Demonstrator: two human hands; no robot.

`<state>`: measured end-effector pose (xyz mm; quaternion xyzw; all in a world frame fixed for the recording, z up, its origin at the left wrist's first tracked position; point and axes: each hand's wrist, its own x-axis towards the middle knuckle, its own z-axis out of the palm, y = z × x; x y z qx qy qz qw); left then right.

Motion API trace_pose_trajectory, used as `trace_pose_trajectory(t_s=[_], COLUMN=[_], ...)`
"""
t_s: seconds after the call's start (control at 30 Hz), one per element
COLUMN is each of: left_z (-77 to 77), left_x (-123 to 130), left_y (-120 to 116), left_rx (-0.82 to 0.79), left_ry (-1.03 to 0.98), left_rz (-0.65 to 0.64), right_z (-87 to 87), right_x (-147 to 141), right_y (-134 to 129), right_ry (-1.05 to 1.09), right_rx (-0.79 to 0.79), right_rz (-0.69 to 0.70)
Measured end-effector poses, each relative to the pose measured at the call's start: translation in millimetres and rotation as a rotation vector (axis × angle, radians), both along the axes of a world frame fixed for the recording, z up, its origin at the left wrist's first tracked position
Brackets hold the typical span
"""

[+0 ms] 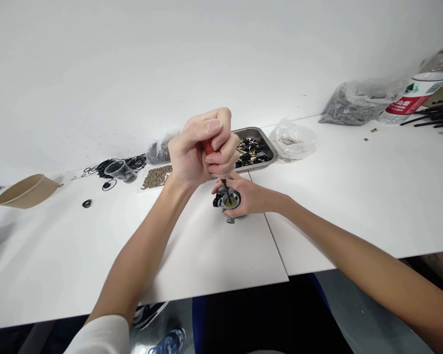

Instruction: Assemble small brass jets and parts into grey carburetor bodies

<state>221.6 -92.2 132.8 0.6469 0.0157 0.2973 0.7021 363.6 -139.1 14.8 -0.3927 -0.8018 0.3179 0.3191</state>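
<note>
Red screwdriver (226, 189) mid-frame, handle mostly hidden in your left fist (204, 150); your right hand (248, 195) clasps a metal part (233, 198).

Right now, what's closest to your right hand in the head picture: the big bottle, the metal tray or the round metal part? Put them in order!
Nearest to the right hand:
1. Round metal part, in its fingers.
2. Metal tray, just behind it.
3. Big bottle, far right.
</note>
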Motion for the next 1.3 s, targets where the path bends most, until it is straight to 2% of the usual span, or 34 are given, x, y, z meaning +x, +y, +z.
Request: trace_pose_trajectory(t_s=[0.17,0.3,0.43,0.63,0.8,0.93,1.13,1.3], left_z=[-1.6,-1.6,-2.4,-10.0,-19.2,-23.8,-21.7,-19.2], left_x=[6,6,1,-2,6,18,24,4], left_y=[-8,-7,2,20,41,51,42,30], left_rx=[-0.002,-0.034,-0.157,-0.141,-0.357,-0.451,-0.516,-0.455], left_ry=[0.015,0.018,0.064,0.068,0.137,0.18,0.258,0.119], left_rz=[0.144,0.133,0.143,-0.031,0.166,0.215,0.229,0.203], right_z=[-0.7,-1.5,-1.2,-0.2,-0.5,-1.0,-3.8,-4.4], right_x=[0,0,1,1,1,1,1,1], right_y=[0,1,1,0,0,1,2,2], right_ry=[-0.003,-0.006,-0.012,-0.007,0.005,0.024,0.036,0.025], right_rx=[-0.007,-0.001,0.001,-0.026,-0.027,-0.023,0.0,-0.01], right_rz=[-0.008,0.003,0.02,0.022,0.026,0.041,0.028,0.017])
